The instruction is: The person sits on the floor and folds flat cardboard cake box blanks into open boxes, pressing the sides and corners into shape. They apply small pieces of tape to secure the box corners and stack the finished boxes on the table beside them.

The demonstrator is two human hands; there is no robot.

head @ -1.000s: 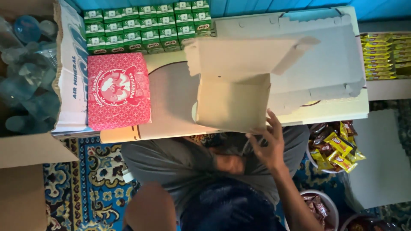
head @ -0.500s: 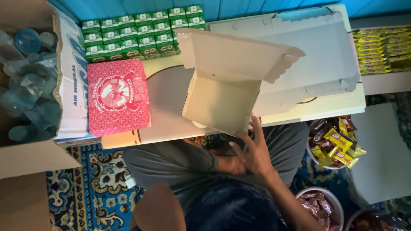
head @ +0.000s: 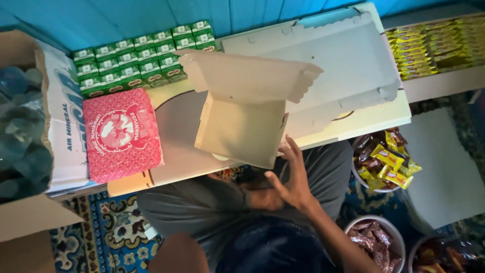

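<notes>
An open plain cardboard box (head: 237, 132) stands at the near edge of a low white table (head: 364, 124), its scalloped lid (head: 252, 77) raised. My right hand (head: 294, 183) reaches up from the lower right, fingers spread, fingertips against the box's near right corner; it holds nothing. My left hand (head: 256, 198) lies just below and left of it over my grey shirt, mostly hidden, so its fingers cannot be read. A closed pink patterned box (head: 121, 134) lies to the left of the open one.
Flat white box blanks (head: 348, 65) lie behind the open box. Green drink cartons (head: 141, 55) line the table's back left. A carton of water cups (head: 22, 126) stands at left. Bowls of wrapped snacks (head: 386, 162) (head: 374, 237) sit on the patterned rug (head: 96, 232). Yellow packets (head: 434, 43) at right.
My right hand has slid a little left and down along the box's near edge. The box lid has tipped further over the box.
</notes>
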